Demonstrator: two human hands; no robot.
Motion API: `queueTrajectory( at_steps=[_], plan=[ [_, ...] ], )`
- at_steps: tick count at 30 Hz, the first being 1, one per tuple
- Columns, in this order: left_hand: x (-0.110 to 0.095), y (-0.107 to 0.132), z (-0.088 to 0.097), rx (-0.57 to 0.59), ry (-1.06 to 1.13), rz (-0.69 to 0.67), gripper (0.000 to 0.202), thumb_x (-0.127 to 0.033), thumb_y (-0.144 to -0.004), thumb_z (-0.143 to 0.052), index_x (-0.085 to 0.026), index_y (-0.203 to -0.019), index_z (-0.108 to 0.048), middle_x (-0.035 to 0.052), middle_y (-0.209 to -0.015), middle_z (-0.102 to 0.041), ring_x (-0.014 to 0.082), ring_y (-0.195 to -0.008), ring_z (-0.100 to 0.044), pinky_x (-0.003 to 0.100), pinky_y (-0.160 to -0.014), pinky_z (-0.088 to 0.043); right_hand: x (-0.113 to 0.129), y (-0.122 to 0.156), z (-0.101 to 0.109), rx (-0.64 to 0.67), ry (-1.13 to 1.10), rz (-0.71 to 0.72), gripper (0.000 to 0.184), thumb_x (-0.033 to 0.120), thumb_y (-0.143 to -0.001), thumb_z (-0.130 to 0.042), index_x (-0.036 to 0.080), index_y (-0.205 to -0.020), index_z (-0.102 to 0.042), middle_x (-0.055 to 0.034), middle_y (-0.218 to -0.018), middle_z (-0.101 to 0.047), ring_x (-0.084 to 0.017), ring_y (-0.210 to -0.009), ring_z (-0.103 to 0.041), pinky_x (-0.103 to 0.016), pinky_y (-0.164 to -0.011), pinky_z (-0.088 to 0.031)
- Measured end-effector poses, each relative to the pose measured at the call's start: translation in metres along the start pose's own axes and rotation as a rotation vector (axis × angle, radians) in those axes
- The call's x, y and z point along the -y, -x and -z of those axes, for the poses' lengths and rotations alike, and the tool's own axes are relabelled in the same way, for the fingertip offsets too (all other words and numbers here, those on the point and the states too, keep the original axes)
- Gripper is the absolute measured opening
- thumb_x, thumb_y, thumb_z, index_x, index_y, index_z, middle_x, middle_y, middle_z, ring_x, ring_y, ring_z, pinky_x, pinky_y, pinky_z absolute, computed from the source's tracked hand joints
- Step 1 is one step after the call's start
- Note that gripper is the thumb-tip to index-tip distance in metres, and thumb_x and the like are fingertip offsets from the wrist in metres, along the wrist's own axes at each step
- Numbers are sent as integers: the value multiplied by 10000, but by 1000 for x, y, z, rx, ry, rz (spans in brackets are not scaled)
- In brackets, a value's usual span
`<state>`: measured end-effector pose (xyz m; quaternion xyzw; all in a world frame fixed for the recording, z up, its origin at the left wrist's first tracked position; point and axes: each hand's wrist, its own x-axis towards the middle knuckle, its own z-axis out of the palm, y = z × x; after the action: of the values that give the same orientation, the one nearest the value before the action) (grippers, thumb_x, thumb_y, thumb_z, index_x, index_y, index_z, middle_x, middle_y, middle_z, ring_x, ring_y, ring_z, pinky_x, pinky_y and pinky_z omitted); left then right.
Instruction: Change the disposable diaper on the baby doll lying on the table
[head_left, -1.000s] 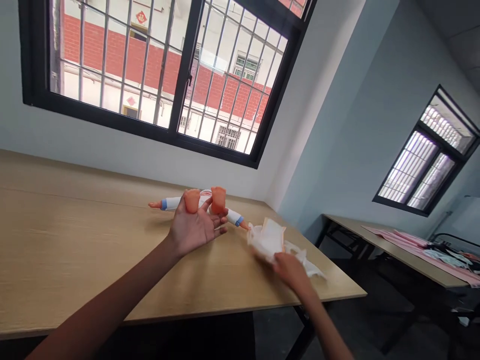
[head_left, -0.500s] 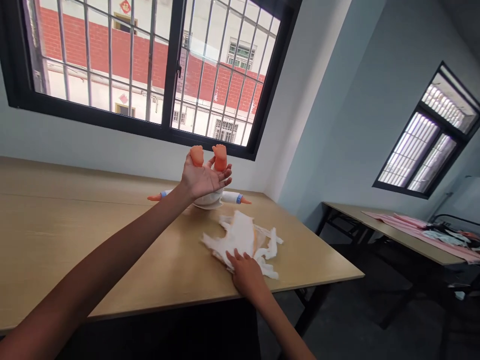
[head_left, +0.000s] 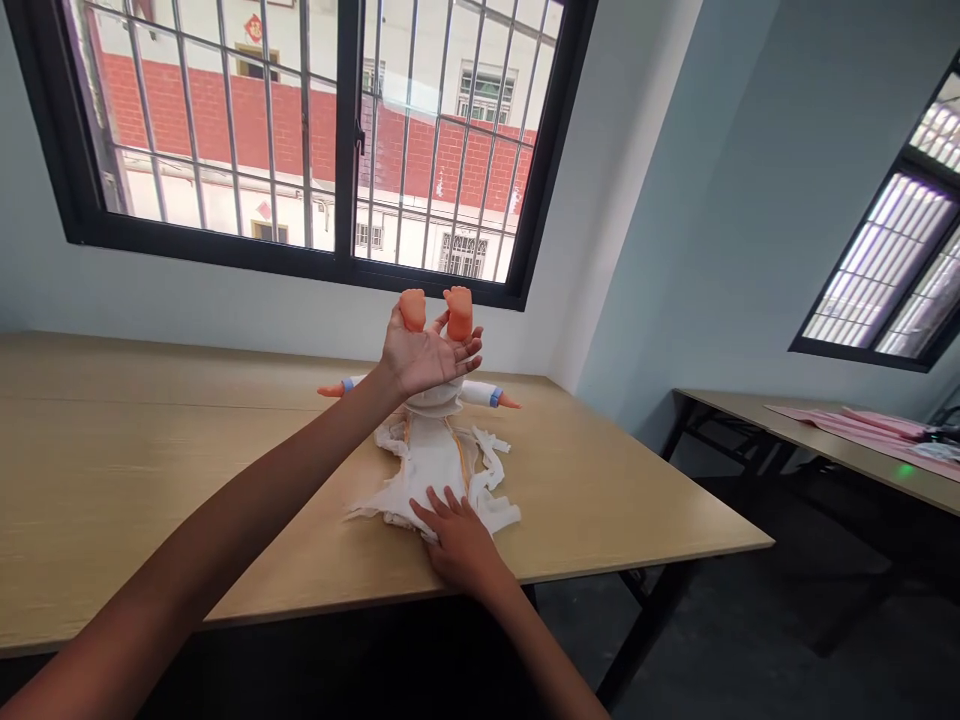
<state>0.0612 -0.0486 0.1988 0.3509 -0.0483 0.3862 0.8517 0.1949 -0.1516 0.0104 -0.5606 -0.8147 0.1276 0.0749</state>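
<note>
White diaper (head_left: pixel 435 465) lies spread on table (head_left: pixel 600 490), just in front of doll (head_left: pixel 435 400). We see right hand (head_left: pixel 463 545) resting on its near end, fingers apart, not pinching. Left hand (head_left: pixel 431 358) grips doll by legs, feet (head_left: pixel 460 315) poking up; how fingers wrap behind, we can't see. Doll's head hidden from us. Whether diaper's far edge goes under doll, we can't tell. Pink cloth (head_left: pixel 862 430) far right, cut off.
</note>
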Motion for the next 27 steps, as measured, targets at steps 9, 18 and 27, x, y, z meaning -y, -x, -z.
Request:
queueTrajectory(
  at_steps=[9, 18, 27],
  plan=[
    [-2, -6, -8, -63, -34, -22, 548, -618, -839, -436, -265, -1258, -422, 132, -1119, -602, 276, -850, -655, 419, -801, -472, 1, -1, 0, 26, -21, 16, 612, 225, -912, -420, 310, -1514, -353, -33, -1623, -225, -280, -1515, -124, -490, -1211, -180],
    [2, -3, 0, 3, -33, 36, 530, -631, -829, -462, -245, -1191, -495, 124, -1074, -636, 287, -845, -664, 447, -779, -504, 4, -16, -4, -37, -19, -51, 592, 234, -938, -379, 298, -1524, -329, -42, -1631, -195, -266, -1516, -124, -490, -1216, -142],
    [46, 49, 8, 0, -71, 80, 470, -635, -852, -442, -226, -1055, -553, 127, -1014, -653, 310, -869, -653, 443, -771, -490, 4, -16, -7, -66, -22, -27, 623, 219, -910, -430, 266, -1524, -330, -70, -1627, -226, -279, -1515, -132, -506, -1209, -134]
  ],
)
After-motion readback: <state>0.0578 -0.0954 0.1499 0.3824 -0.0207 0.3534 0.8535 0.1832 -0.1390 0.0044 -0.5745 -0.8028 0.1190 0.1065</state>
